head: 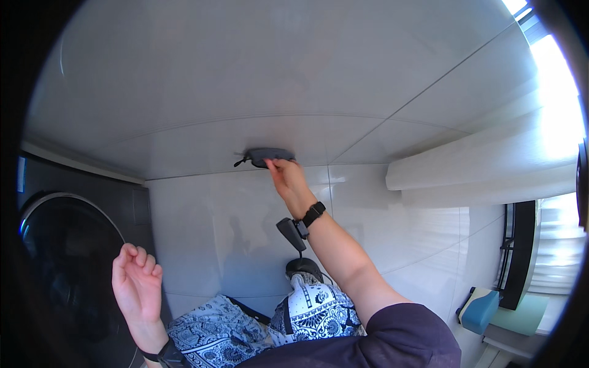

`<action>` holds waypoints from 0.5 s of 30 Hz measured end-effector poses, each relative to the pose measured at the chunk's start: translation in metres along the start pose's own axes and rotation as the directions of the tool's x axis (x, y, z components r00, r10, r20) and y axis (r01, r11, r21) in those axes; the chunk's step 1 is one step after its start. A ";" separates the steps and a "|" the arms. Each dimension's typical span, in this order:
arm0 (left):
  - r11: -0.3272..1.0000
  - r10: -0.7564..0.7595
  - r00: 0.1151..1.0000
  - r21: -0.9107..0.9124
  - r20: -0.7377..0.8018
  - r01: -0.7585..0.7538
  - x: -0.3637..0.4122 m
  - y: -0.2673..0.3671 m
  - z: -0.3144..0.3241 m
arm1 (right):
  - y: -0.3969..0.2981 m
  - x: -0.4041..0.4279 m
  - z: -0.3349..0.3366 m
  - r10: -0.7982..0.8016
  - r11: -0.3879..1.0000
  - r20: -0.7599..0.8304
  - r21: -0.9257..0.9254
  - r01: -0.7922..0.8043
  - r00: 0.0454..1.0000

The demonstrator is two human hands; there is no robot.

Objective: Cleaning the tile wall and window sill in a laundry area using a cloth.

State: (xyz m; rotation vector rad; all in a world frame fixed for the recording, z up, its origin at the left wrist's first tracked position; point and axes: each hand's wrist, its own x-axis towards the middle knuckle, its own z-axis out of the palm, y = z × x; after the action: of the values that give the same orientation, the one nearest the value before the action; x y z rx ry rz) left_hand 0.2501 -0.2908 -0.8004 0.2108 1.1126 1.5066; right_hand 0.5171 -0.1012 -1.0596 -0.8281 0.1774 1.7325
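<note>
My right hand (286, 177) reaches forward and grips a small dark grey pouch-like item (267, 154) with a black pull tab at its left end. The item is low against the grey tiled wall (257, 83), just above where the wall meets the floor; I cannot tell whether it touches the wall. My left hand (138, 285) is raised at the lower left, palm showing and fingers loosely curled, with nothing in it. Behind that hand is the round dark door (69, 257) of a front-loading washer or dryer.
Pale glossy tiles cover the floor (193, 221). A white curtain (460, 161) hangs at the right. Beyond it stand a black-framed piece of furniture (520, 248) and a blue and cream object (479, 310). My patterned trousers (317, 308) and dark shoe (303, 268) are below.
</note>
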 end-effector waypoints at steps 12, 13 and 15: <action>0.998 -0.067 0.997 0.023 0.041 0.066 0.010 -0.006 -0.007 | -0.127 -0.089 0.053 -0.943 0.131 0.211 -0.474 0.871 0.257; 0.998 -0.064 0.997 0.020 0.048 0.064 0.011 -0.006 -0.007 | -0.132 -0.096 0.065 -0.936 -0.040 0.321 -0.501 0.865 0.143; 0.997 -0.069 0.997 0.020 0.040 0.068 0.008 -0.005 -0.006 | -0.140 -0.112 0.086 -0.936 -0.090 0.341 -0.462 0.882 0.084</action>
State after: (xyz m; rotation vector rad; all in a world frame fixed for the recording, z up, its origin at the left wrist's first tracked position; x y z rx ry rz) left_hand 0.2477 -0.2880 -0.8105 0.2131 1.0908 1.4260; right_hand 0.6163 -0.0985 -0.8873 -1.0651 -0.8259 0.2564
